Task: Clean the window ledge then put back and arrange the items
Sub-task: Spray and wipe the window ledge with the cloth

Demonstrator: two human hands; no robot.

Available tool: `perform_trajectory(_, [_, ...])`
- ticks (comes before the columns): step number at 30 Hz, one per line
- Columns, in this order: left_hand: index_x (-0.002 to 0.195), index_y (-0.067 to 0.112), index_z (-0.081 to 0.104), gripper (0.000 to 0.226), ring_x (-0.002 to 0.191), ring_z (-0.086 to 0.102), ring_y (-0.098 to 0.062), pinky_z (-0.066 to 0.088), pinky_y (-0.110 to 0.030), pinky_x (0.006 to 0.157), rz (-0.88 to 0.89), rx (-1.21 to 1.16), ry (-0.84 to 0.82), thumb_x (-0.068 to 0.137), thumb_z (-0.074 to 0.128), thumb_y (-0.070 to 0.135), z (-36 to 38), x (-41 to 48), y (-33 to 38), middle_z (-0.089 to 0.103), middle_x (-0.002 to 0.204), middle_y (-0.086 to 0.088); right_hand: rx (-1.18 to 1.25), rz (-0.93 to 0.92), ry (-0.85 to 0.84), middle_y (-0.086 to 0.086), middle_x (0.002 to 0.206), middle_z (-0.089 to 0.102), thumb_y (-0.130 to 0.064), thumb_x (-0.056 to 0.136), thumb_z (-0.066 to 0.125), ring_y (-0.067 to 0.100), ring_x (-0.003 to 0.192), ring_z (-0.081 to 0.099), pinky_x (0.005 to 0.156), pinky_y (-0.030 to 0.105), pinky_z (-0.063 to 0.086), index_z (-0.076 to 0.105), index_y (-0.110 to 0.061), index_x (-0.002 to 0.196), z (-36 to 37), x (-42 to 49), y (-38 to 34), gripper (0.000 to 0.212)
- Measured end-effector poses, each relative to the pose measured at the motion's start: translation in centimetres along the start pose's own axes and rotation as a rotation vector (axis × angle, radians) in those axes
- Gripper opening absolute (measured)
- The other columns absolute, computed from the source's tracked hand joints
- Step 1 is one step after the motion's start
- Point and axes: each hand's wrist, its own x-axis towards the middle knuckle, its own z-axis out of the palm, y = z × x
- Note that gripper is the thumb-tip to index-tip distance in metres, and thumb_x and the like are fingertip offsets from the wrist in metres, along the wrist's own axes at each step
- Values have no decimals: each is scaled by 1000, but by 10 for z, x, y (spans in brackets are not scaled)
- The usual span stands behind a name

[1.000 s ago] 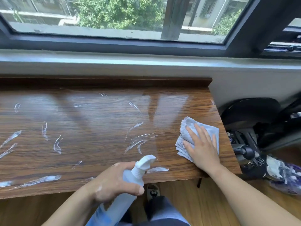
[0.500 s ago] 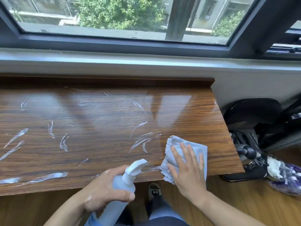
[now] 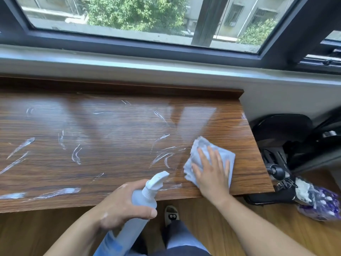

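The brown wooden ledge [image 3: 114,130] below the window carries white foam streaks [image 3: 75,156] over its left and middle parts. My right hand [image 3: 212,174] lies flat with spread fingers on a folded light-blue cloth [image 3: 203,146], pressing it against the ledge near the front right corner. My left hand [image 3: 120,207] grips a translucent spray bottle [image 3: 145,198] with a white nozzle, held just in front of the ledge's front edge, nozzle pointing up and right toward the cloth.
A dark window frame [image 3: 147,47] and grey sill [image 3: 166,65] run behind the ledge. To the right, on the wooden floor, stand a black chair base and bags [image 3: 287,145] and a purple patterned plastic bag [image 3: 319,202]. A slipper [image 3: 171,215] shows below.
My right hand slid the cloth left toward the front edge, then back up and to the right. My left hand and the bottle stayed at the front edge, shifting only slightly.
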Motion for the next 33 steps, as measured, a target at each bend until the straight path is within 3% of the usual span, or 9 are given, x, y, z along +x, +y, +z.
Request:
perform_trajectory(6, [120, 47, 67, 62, 95, 62, -2, 47, -30, 91, -17, -34, 9, 60, 77, 55, 1, 3, 4, 71, 104, 18, 31, -153, -9, -2, 158, 36, -61, 94, 32, 22, 149, 23, 116, 57, 10, 38, -38, 148, 13, -36, -18, 59])
perform_trajectory(9, [119, 47, 67, 61, 96, 62, -1, 46, -29, 90, -17, -40, 23, 59, 77, 55, 2, 5, 5, 72, 104, 20, 63, -52, 1, -1, 158, 37, -62, 92, 30, 22, 148, 27, 116, 59, 14, 40, -38, 148, 2, 31, -20, 62])
perform_trajectory(12, [120, 45, 68, 63, 95, 63, -2, 47, -30, 90, -21, -65, 60, 58, 78, 55, 5, 7, 5, 72, 104, 17, 100, 93, -82, -4, 164, 21, -58, 98, 37, 18, 152, 14, 120, 58, 4, 30, -41, 153, -16, 110, -14, 58])
perform_trajectory(15, [121, 38, 68, 64, 94, 66, -19, 50, -39, 92, -6, -93, 87, 60, 81, 51, 8, 11, 7, 74, 99, 1, 128, 127, -140, -6, 166, 13, -58, 100, 37, 18, 153, 6, 121, 57, 0, 26, -42, 154, -25, 147, -6, 58])
perform_trajectory(21, [103, 39, 72, 52, 86, 68, -20, 49, -30, 83, 26, -137, 138, 55, 79, 57, 7, 25, 22, 73, 99, -8, 46, -99, -66, -4, 163, 25, -63, 90, 23, 21, 152, 17, 118, 59, 14, 34, -38, 151, -13, 57, 14, 67])
perform_trajectory(24, [92, 28, 71, 51, 82, 67, -25, 52, -42, 83, 3, -105, 226, 53, 77, 59, 4, 32, 25, 75, 91, -9, 27, -182, -40, -5, 163, 25, -59, 95, 29, 21, 153, 17, 118, 58, 17, 29, -40, 152, 0, -3, 25, 60])
perform_trajectory(27, [93, 27, 71, 52, 80, 67, -22, 52, -44, 84, -4, -78, 251, 53, 78, 60, -2, 32, 24, 75, 90, -9, 6, -200, -31, -6, 163, 25, -58, 95, 33, 21, 152, 19, 118, 56, 12, 30, -40, 152, 7, -30, 24, 59])
perform_trajectory(31, [101, 30, 73, 50, 93, 69, -45, 53, -59, 92, -36, -234, 240, 56, 85, 47, -9, 28, 18, 72, 94, -20, 19, -223, -59, -3, 161, 31, -60, 94, 31, 22, 149, 19, 116, 59, 15, 33, -39, 150, 4, 8, 12, 59])
perform_trajectory(33, [101, 29, 74, 50, 93, 69, -45, 51, -62, 92, -40, -248, 257, 55, 85, 47, -10, 27, 15, 70, 95, -22, 20, -180, -48, -1, 159, 35, -59, 92, 31, 23, 148, 24, 114, 64, 21, 38, -37, 149, 0, 53, -2, 61])
